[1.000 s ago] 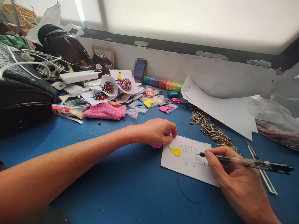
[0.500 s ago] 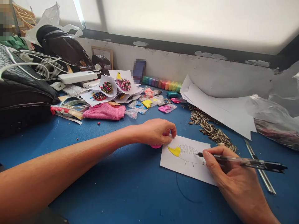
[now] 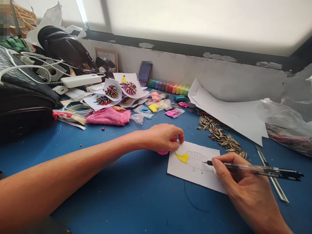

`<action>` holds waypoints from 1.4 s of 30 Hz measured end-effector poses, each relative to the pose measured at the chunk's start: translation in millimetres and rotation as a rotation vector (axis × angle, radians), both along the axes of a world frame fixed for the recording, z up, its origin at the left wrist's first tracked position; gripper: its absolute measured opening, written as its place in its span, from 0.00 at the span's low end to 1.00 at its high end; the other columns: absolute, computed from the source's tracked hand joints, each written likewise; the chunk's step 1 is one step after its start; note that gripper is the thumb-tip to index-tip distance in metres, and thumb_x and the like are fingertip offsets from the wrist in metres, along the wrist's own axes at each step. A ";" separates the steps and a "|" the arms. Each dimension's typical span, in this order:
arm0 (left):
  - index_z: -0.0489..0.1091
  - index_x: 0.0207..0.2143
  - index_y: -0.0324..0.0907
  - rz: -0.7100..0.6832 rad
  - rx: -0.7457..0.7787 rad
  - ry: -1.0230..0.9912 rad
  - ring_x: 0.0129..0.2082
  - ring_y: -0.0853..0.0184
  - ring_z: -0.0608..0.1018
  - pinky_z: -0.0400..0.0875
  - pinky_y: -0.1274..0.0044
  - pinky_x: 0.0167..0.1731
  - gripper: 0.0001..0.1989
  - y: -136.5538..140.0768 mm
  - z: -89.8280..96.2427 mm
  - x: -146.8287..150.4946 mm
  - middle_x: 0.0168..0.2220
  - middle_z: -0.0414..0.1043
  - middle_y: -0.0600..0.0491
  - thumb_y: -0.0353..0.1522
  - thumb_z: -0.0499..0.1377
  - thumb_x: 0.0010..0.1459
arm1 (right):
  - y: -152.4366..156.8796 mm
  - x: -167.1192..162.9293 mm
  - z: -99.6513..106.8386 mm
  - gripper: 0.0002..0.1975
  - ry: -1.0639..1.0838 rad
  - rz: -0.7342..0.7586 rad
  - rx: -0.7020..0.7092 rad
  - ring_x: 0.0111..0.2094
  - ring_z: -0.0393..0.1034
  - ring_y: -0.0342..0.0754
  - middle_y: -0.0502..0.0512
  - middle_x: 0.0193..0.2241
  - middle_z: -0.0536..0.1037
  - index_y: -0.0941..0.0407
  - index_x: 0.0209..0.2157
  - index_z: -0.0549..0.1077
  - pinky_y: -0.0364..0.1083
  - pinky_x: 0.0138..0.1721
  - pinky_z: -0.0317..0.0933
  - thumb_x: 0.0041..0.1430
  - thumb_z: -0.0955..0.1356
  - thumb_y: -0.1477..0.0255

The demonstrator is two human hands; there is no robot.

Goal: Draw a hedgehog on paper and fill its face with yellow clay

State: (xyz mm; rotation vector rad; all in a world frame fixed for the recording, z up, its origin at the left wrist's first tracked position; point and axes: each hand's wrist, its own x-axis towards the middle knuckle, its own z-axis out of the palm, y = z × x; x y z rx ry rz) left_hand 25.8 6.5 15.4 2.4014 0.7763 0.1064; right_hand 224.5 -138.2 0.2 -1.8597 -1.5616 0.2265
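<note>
My right hand [image 3: 246, 185] is closed around a black pen [image 3: 263, 169], its tip on a small white sheet of paper [image 3: 177, 170]. An outlined hedgehog [image 3: 197, 158] is drawn there, with short strokes over its body, small legs and a yellow-filled head. At the sheet's upper left corner, my left hand [image 3: 165, 138] has its fingers curled and its thumb pressing the paper. Part of a pink piece [image 3: 162, 152] shows under that hand; the rest is hidden.
Sunflower seeds [image 3: 223, 136] lie behind the sheet, near larger paper [image 3: 226, 110]. A utility knife [image 3: 273, 177] rests at the right. Modelling clay packets [image 3: 156, 107], a pink cloth [image 3: 109, 116] and seed-covered hedgehog pictures [image 3: 129, 87] sit farther back. A black bag [image 3: 24, 100] stands left.
The pen has shifted slightly, its rear end moving a little to the right and down. My left hand stays in place on the paper.
</note>
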 end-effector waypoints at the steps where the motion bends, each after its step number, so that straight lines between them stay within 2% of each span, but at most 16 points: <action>1: 0.73 0.43 0.43 0.000 -0.001 0.000 0.34 0.70 0.73 0.60 0.81 0.30 0.13 -0.3 0.2 -0.2 0.39 0.74 0.56 0.28 0.55 0.55 | -0.3 0.4 0.3 0.14 -0.003 -0.012 0.004 0.15 0.62 0.42 0.47 0.16 0.70 0.52 0.24 0.72 0.40 0.12 0.55 0.55 0.66 0.57; 7: 0.73 0.43 0.43 -0.005 0.008 -0.002 0.34 0.70 0.73 0.61 0.81 0.30 0.14 -0.7 -0.9 -0.6 0.39 0.74 0.55 0.27 0.55 0.55 | -0.6 2.0 0.6 0.14 -0.029 -0.057 -0.005 0.12 0.61 0.42 0.46 0.13 0.70 0.51 0.25 0.72 0.40 0.10 0.51 0.56 0.65 0.57; 18: 0.73 0.43 0.44 -0.010 0.012 -0.005 0.36 0.70 0.73 0.61 0.81 0.31 0.13 -0.3 -1.9 -0.4 0.39 0.74 0.56 0.28 0.56 0.55 | 1.0 -3.6 2.6 0.13 -0.038 -0.044 0.034 0.14 0.61 0.42 0.46 0.15 0.69 0.51 0.25 0.72 0.41 0.12 0.52 0.54 0.66 0.57; 27: 0.73 0.43 0.44 -0.009 0.012 -0.010 0.36 0.69 0.73 0.61 0.80 0.30 0.13 0.1 -1.1 0.3 0.39 0.74 0.56 0.28 0.55 0.55 | -0.7 5.8 -3.1 0.14 -0.044 -0.030 -0.011 0.16 0.65 0.43 0.48 0.18 0.73 0.51 0.26 0.72 0.40 0.14 0.57 0.56 0.65 0.56; 38: 0.73 0.43 0.44 -0.014 0.004 -0.020 0.35 0.70 0.73 0.60 0.80 0.31 0.13 0.2 -2.5 -0.7 0.38 0.74 0.56 0.28 0.55 0.55 | 1.6 0.4 3.9 0.14 -0.066 -0.045 0.022 0.11 0.61 0.42 0.46 0.12 0.70 0.51 0.23 0.72 0.40 0.10 0.52 0.55 0.65 0.57; 42: 0.73 0.43 0.43 -0.011 -0.007 -0.012 0.34 0.70 0.72 0.60 0.80 0.30 0.13 -0.4 -1.3 -0.7 0.38 0.74 0.57 0.27 0.56 0.55 | 2.0 1.4 7.3 0.14 -0.085 -0.118 0.022 0.08 0.55 0.42 0.44 0.07 0.63 0.50 0.21 0.70 0.41 0.07 0.47 0.53 0.65 0.58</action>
